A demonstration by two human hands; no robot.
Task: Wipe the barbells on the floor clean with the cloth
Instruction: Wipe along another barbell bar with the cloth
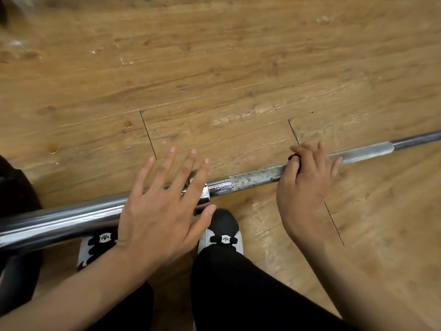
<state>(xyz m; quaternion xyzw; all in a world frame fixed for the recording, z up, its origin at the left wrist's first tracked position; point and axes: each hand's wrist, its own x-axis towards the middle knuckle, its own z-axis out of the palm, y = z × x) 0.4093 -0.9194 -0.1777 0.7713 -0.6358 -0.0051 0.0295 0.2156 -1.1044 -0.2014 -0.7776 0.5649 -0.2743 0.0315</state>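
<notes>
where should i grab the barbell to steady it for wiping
Take the barbell by its thick sleeve, from above, beside the collar: it lies crosswise with its top exposed, so fingers curl over it, clear of the right hand and its cloth.

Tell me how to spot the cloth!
Follow the long shiny barbell lying across the wooden floor to the right hand on it. The cloth is the small dark bit peeking out from under that hand, black against the silver bar.
</notes>
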